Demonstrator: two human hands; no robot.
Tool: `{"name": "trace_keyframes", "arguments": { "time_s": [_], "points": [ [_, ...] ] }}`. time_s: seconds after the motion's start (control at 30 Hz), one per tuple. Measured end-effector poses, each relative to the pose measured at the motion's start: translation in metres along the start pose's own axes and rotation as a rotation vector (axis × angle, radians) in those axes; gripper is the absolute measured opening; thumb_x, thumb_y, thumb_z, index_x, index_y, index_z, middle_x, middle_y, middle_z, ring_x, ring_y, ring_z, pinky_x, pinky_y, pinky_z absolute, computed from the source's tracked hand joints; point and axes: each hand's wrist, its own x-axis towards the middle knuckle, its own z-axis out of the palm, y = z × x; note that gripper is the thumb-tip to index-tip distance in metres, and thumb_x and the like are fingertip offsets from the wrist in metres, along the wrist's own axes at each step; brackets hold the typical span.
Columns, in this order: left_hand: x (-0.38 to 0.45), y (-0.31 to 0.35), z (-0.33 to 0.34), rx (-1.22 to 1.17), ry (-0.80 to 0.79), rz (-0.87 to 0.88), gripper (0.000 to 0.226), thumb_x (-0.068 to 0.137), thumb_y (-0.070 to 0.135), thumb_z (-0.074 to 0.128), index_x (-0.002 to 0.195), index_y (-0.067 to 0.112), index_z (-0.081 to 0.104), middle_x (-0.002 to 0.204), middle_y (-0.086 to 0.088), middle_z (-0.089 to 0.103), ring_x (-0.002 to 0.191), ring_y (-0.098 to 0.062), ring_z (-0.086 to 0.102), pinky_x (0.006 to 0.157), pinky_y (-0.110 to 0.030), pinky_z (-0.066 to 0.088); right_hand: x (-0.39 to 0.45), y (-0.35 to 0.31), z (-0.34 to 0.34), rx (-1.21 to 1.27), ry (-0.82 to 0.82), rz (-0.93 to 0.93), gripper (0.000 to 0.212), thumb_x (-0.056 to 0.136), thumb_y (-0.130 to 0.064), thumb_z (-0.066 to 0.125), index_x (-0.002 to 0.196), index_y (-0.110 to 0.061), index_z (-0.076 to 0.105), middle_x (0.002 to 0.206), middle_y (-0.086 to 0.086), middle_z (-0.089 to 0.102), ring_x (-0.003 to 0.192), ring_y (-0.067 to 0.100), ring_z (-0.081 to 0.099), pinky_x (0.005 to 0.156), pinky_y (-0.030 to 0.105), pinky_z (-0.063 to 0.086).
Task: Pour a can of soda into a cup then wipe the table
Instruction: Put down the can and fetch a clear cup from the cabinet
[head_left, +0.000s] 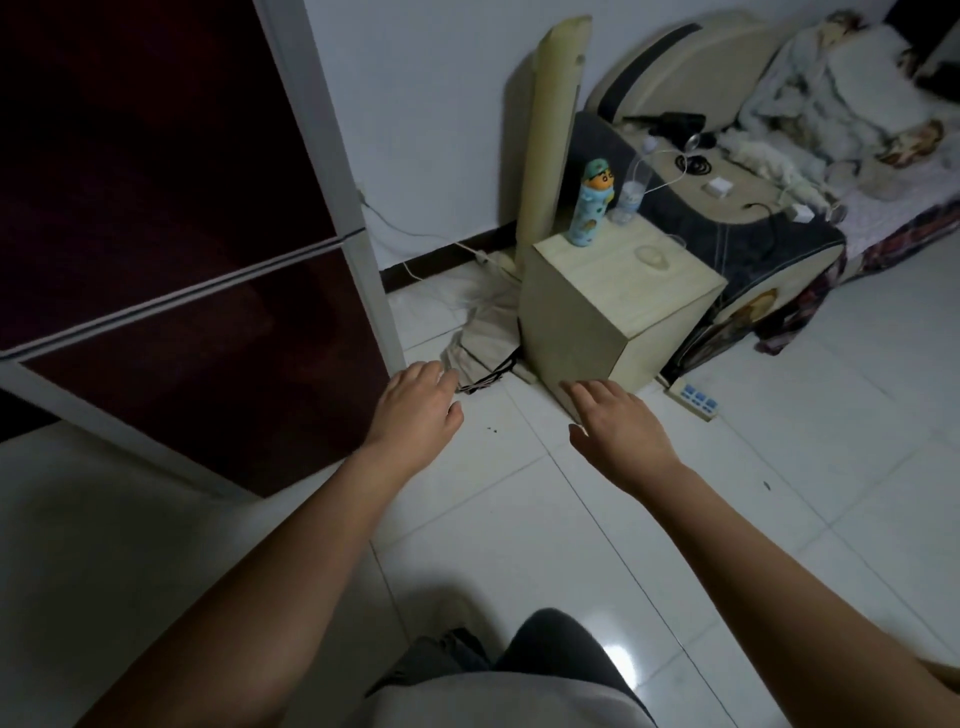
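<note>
A small pale wooden bedside table (670, 291) stands ahead of me on the white tiled floor. On its top are a tall light-blue bottle with a cartoon-figure cap (591, 210), a clear plastic bottle (631, 192) behind it, and a clear cup (653, 255) that is hard to make out. I see no soda can. My left hand (418, 402) and my right hand (615, 415) are both stretched forward, palms down, fingers apart, holding nothing, still short of the table.
A dark red fridge or cabinet with a white frame (156, 249) stands at the left. A bed with cables, chargers and bedding (779, 171) lies at the right. A power strip (693, 399) and a cloth with cords (483, 343) lie by the table's base.
</note>
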Motion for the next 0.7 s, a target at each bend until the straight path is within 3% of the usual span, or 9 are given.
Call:
{"name": "trace_keyframes", "arguments": {
  "time_s": [0.17,0.27,0.5,0.7],
  "points": [
    [0.073,-0.021,0.003,0.028,0.035,0.117,0.029,0.078,0.016,0.058,0.103,0.002,0.065,0.1,-0.015,0.066,0.095,-0.033,0.061,0.086,-0.04,0.048,0.057,0.023,-0.002,0.002,0.0,0.085,0.049,0.088,-0.019,0.047,0.136,-0.015,0.036,0.132,0.007,0.05,0.121,0.027,0.043,0.095,0.036,0.04],
    [0.117,-0.025,0.003,0.072,0.027,0.163,0.037,0.073,0.026,0.04,0.091,0.006,0.067,0.085,-0.009,0.067,0.08,-0.028,0.065,0.074,-0.035,0.053,0.091,0.044,-0.002,-0.01,0.008,0.115,0.048,0.089,-0.019,0.047,0.136,-0.016,0.037,0.13,0.008,0.051,0.12,0.027,0.045,0.094,0.037,0.042],
    [0.246,-0.021,0.016,0.069,-0.064,0.234,0.044,0.09,0.026,0.034,0.125,0.007,0.052,0.121,-0.011,0.056,0.115,-0.027,0.048,0.099,-0.037,0.034,0.183,0.111,-0.003,0.011,-0.008,0.153,0.051,0.09,-0.019,0.048,0.139,-0.012,0.034,0.133,0.011,0.05,0.123,0.029,0.044,0.096,0.039,0.041],
    [0.364,0.005,0.018,0.032,-0.078,0.284,0.043,0.091,0.025,0.035,0.125,0.006,0.051,0.123,-0.013,0.056,0.117,-0.028,0.047,0.101,-0.038,0.034,0.26,0.179,-0.013,0.063,-0.016,0.217,0.052,0.088,-0.015,0.048,0.138,-0.011,0.036,0.134,0.011,0.05,0.124,0.029,0.043,0.098,0.038,0.039]
  ]
}}
